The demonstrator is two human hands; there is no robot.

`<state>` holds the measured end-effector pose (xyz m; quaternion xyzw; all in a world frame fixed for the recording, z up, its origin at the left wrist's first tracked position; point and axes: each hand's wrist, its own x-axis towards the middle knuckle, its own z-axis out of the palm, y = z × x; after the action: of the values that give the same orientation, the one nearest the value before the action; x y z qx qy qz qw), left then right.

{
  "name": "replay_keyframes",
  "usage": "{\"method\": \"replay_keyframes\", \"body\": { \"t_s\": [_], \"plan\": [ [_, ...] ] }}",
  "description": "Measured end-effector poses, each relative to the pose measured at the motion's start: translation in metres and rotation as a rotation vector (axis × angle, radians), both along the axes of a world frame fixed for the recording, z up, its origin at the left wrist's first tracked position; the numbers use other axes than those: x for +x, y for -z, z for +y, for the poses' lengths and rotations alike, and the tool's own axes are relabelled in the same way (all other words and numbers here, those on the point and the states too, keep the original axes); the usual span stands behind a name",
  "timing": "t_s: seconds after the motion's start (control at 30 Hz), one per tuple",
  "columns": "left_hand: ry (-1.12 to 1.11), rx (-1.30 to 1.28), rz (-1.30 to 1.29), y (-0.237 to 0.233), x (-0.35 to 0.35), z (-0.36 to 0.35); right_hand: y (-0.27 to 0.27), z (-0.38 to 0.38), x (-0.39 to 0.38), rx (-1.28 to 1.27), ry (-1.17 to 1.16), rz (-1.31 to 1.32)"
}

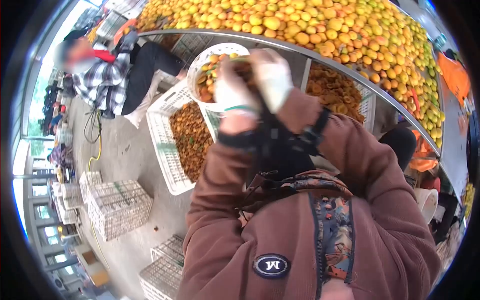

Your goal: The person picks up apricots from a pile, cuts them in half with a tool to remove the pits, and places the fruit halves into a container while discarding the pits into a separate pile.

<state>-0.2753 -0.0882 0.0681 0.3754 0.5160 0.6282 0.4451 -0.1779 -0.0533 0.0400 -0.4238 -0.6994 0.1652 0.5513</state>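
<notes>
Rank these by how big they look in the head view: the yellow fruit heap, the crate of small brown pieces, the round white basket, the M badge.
1. Yellow fruit heap
2. Crate of small brown pieces
3. Round white basket
4. M badge
Apparent size only.

A broad table with a grey metal rim (210, 31) carries a thick spread of round yellow-orange fruits (310, 22). On the grey concrete floor (125, 150) stand an open white plastic crate (183, 187) and latticed whitish crates (122, 207); a thin yellow cable (92, 162) lies there too.
</notes>
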Motion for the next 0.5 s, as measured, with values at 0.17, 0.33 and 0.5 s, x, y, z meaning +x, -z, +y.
{"method": "replay_keyframes", "body": {
  "t_s": [0.17, 0.33, 0.5],
  "plan": [
    [-0.21, -0.197, -0.041, -0.005, -0.147, -0.086, 0.04, -0.049, -0.132, 0.257, -0.157, -0.359],
    [-0.444, -0.432, 0.023, 0.019, -0.219, -0.104, 0.033, -0.06, -0.046, -0.484, -0.309, 0.033],
    [0.022, -0.122, -0.15, -0.018, -0.151, -0.019, 0.004, -0.069, 0.108, -0.615, -0.077, 0.157]
  ]
}}
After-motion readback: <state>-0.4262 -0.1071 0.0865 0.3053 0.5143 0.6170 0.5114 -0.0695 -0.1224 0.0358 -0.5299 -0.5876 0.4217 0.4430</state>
